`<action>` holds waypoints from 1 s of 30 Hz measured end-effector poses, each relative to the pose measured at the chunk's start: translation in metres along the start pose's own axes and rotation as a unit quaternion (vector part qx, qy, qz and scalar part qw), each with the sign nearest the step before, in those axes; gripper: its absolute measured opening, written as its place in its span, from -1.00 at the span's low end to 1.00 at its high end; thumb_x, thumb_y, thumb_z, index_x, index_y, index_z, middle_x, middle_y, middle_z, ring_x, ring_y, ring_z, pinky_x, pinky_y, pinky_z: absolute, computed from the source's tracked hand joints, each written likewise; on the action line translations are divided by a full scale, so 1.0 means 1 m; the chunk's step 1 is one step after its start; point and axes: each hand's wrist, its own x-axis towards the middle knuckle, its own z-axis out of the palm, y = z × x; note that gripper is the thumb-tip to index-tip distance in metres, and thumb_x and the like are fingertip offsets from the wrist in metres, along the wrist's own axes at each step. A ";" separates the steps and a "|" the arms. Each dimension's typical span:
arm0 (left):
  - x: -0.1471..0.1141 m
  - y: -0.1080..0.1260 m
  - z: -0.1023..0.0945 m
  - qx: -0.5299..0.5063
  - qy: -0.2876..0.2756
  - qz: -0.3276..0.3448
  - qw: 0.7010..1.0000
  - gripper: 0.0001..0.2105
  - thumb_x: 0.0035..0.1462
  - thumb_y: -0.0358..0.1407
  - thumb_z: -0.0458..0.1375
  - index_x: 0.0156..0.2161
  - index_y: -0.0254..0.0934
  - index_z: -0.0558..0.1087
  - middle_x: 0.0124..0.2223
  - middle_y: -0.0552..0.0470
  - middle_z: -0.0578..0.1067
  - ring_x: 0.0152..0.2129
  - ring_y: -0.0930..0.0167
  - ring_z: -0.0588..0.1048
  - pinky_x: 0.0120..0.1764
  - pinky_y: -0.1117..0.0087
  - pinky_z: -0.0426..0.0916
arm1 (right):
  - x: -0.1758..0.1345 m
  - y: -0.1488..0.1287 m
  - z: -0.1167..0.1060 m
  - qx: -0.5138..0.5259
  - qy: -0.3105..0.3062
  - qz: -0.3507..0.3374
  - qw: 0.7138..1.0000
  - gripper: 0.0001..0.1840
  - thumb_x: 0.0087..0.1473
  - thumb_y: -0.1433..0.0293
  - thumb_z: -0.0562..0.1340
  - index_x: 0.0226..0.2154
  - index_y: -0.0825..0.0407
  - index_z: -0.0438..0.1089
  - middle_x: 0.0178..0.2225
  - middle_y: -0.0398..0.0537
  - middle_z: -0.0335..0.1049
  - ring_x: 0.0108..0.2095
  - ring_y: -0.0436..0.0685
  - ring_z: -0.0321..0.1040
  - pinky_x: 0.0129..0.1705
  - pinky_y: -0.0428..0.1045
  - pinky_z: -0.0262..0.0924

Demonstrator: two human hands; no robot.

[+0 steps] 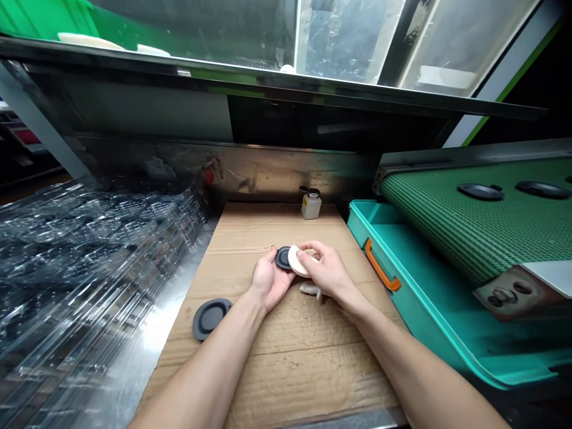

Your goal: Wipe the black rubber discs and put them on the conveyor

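Observation:
Over the middle of the cardboard sheet (268,369), my left hand (269,280) is closed round a black round plastic part (283,257). Pinched in my right hand (328,271) is a white round pad (297,262), which overlaps the right edge of the black part. Whether the pad touches it I cannot tell. Below my right hand lies a crumpled white scrap (310,289). Another black round part (211,319) with a dished centre rests on the cardboard, left of my left forearm.
A small square bottle (311,207) with a black top stands at the cardboard's far edge. Stacked clear plastic trays (89,268) fill the left. On the right are a teal bin (429,333) and a green conveyor belt (504,220) carrying black parts (480,191).

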 end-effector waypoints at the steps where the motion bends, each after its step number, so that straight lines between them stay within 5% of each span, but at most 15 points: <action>1: -0.001 -0.002 0.001 0.011 -0.010 0.002 1.000 -0.70 0.28 -0.25 -0.07 -0.17 -0.43 0.44 -0.14 -0.25 0.53 -0.17 0.26 0.52 -0.04 0.23 0.40 | -0.001 0.000 0.001 0.009 -0.004 0.002 1.000 -0.71 0.06 0.22 0.17 -0.25 0.07 0.42 -0.52 -0.16 0.38 -0.52 -0.03 0.29 -0.56 -0.17 0.15; 9: -0.009 -0.006 0.007 0.068 0.016 0.045 0.996 -0.75 0.25 -0.26 0.01 -0.18 -0.41 0.45 -0.16 -0.21 0.54 -0.15 0.24 0.52 -0.02 0.16 0.40 | -0.001 0.001 -0.013 0.020 -0.166 0.062 0.984 -0.72 0.04 0.22 0.19 -0.29 0.07 0.45 -0.55 -0.13 0.41 -0.66 -0.03 0.26 -0.67 -0.15 0.14; 14: -0.007 -0.005 0.006 0.082 -0.003 0.044 0.996 -0.73 0.27 -0.28 -0.03 -0.20 -0.44 0.44 -0.14 -0.25 0.53 -0.14 0.23 0.51 -0.03 0.15 0.41 | 0.003 0.001 -0.014 -0.123 0.007 -0.065 0.990 -0.76 0.08 0.31 0.18 -0.24 0.01 0.49 -0.29 -0.09 0.51 -0.29 0.09 0.42 -0.23 -0.05 0.29; 18: -0.007 -0.005 0.006 0.070 0.000 0.040 0.997 -0.72 0.28 -0.28 -0.05 -0.21 -0.44 0.45 -0.12 -0.25 0.53 -0.14 0.24 0.51 -0.02 0.18 0.41 | -0.001 -0.001 -0.003 -0.177 -0.030 -0.096 0.979 -0.74 0.17 0.24 0.11 -0.15 -0.10 0.43 -0.29 -0.18 0.51 -0.29 0.07 0.43 -0.23 -0.07 0.24; 22: -0.006 -0.005 0.006 0.068 0.007 0.037 0.997 -0.71 0.29 -0.29 -0.07 -0.17 -0.45 0.45 -0.12 -0.25 0.54 -0.13 0.24 0.50 -0.02 0.14 0.41 | -0.002 -0.002 -0.002 -0.301 0.039 -0.066 0.950 -0.70 0.23 0.20 0.04 -0.06 -0.12 0.35 -0.26 -0.10 0.50 -0.29 0.12 0.42 -0.28 -0.06 0.17; 30: -0.005 -0.005 0.004 0.054 0.013 0.038 0.998 -0.71 0.29 -0.31 -0.09 -0.17 -0.42 0.44 -0.12 -0.22 0.54 -0.16 0.28 0.51 -0.06 0.19 0.45 | 0.005 -0.002 0.004 -0.385 0.043 -0.057 0.920 -0.69 0.28 0.16 -0.05 -0.08 -0.12 0.29 -0.27 -0.06 0.48 -0.31 0.13 0.39 -0.34 -0.06 0.05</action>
